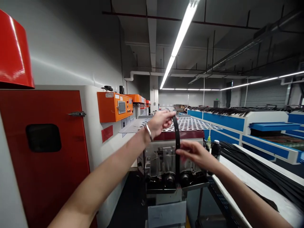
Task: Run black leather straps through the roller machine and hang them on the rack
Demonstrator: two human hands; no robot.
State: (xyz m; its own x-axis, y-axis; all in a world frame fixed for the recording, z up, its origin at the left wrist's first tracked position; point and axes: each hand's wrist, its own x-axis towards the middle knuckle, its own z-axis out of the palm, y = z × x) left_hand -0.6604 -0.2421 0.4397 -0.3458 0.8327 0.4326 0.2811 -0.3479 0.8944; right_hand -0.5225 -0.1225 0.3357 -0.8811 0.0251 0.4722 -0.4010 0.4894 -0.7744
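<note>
My left hand (161, 122), a metal bangle at its wrist, pinches the upper end of a black belt strap (177, 134). Small holes show along the strap, which hangs down in front of a machine (163, 158) with two dark rollers at its base. Lower down, the thumb and fingers of my right hand (193, 152) close on the strap's right edge. The strap's bottom end is lost among the dark parts between the rollers. On top of the machine, behind my left hand, lies a perforated metal sheet (190, 123).
An orange control box (114, 106) and a red cabinet door (47, 158) stand at left. Many black straps (261, 167) lie on a white table at right, beside a dark bottle (216, 148). Blue-and-white machines (237, 122) line the far right.
</note>
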